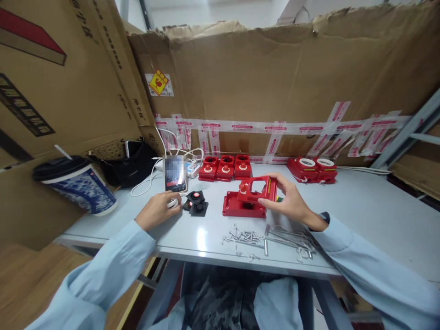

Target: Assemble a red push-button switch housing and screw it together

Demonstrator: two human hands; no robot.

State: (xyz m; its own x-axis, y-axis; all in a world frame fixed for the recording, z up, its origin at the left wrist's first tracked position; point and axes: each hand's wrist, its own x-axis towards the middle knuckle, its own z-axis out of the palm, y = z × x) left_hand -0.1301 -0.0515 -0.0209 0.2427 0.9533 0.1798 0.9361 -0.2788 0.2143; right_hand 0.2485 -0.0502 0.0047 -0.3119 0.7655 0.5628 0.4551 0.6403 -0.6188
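Observation:
My right hand [288, 199] grips a red housing cover [252, 190] by its right end, tilted over a red base box [237, 206]. The cover has a large round opening and a red knob on its left side. On the table's left part, my left hand [160, 210] has its fingers closed round a white ring [173, 202]. Just right of those fingers lie several black square pads with round centres [198, 208]. In front of the base box are a pile of screws [244, 235] and several metal rods with cross handles [288, 238].
Several red housings [225, 168] stand in a row at the back, and two more with white rings [316, 170] stand farther right. A phone [175, 174], white cables [147, 183], a black bag [127, 165] and a large lidded cup [82, 183] occupy the left. Cardboard walls [240, 78] enclose the back.

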